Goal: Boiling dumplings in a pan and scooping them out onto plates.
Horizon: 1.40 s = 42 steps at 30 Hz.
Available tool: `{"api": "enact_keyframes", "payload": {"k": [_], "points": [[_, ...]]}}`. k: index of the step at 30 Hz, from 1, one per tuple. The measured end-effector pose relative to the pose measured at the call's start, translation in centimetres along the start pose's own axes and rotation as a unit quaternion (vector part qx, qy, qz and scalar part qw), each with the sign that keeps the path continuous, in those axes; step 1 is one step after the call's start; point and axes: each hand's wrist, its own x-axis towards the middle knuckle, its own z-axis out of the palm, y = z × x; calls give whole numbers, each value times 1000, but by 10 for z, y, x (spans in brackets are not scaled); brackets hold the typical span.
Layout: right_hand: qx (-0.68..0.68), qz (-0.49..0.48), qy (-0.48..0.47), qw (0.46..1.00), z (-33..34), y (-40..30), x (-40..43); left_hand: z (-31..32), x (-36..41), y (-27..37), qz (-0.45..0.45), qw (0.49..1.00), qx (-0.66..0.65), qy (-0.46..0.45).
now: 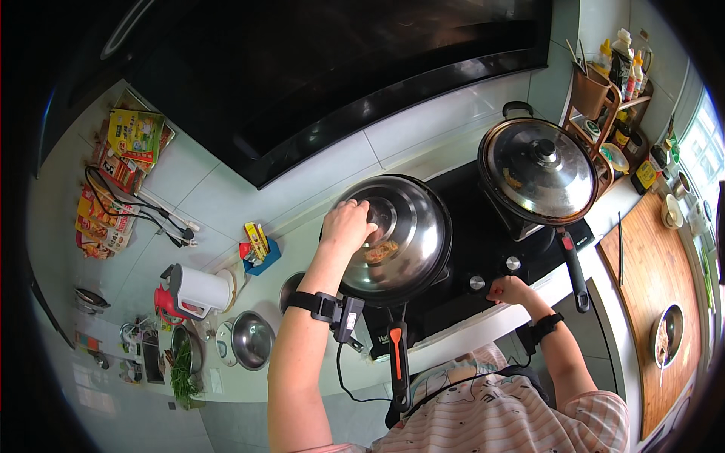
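Note:
My left hand (347,226) is closed at the centre of a domed steel pan lid (416,238), where its knob is mostly hidden by my fingers. The lid covers the left pan, whose black handle with an orange inlay (399,362) points towards me. An orange-brown patch, food or a reflection, shows on the lid beside my thumb. My right hand (510,290) is curled at the front edge of the black glass cooktop (453,306), just beside a control knob (477,282); I see nothing in it. Another control knob (512,263) sits slightly farther back.
A second lidded pan (538,175) stands on the right burner, its handle (576,277) jutting over the front edge. Above hangs a black range hood (368,113). Left are a steel bowl (252,340) and white kettle (198,289); right, a wooden board (651,272) and condiment rack (614,107).

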Motion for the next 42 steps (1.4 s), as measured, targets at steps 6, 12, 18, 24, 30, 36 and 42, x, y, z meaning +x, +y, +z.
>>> {"api": "enact_keyframes", "payload": {"k": [6,12,18,24,30,36,42], "points": [[13,11,-8,1000,-2,-3,-2,-1,0,1,-2,1000,-1,-2],[18,9,-7,1000,-1,-1,-2,0,-1,0,-2,1000,2,-1],[14,23,-16,1000,-3,-3,-3,-2,-4,1,2,1000,-11,6],[50,48,-23,997,-4,-1,-3,-4,-4,1,10,1000,4,-18],[82,27,-29,996,-5,-4,1,-7,-6,-2,-2,1000,-5,-2],[63,-14,-31,997,-2,12,6,1,-4,-5,-1,999,-30,18],[52,6,-57,997,7,27,11,7,-4,-2,4,1000,-26,12]]}}
